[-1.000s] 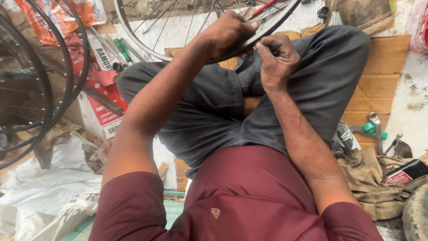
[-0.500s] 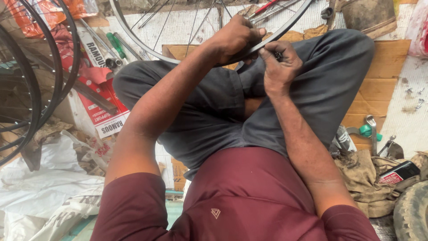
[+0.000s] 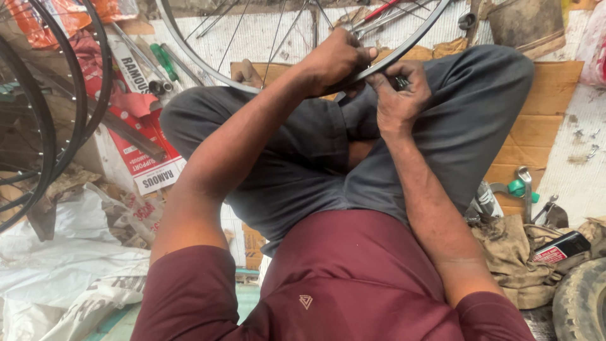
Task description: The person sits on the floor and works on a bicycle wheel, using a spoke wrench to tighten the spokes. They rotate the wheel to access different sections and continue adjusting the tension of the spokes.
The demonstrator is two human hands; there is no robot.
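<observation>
Spoke work on a bicycle wheel rim is the step judged to be in hand: the rim is propped over the crossed legs in grey trousers, and it is gripped from above by the left hand, whose fingers are curled closed around the dark metal band. The right hand is held just beneath the rim, its fingertips pinched together on a small metal part too hidden to be named. A steady rim and small, controlled turns at that fitting are judged to be called for next, with spanners lying near on the cardboard.
</observation>
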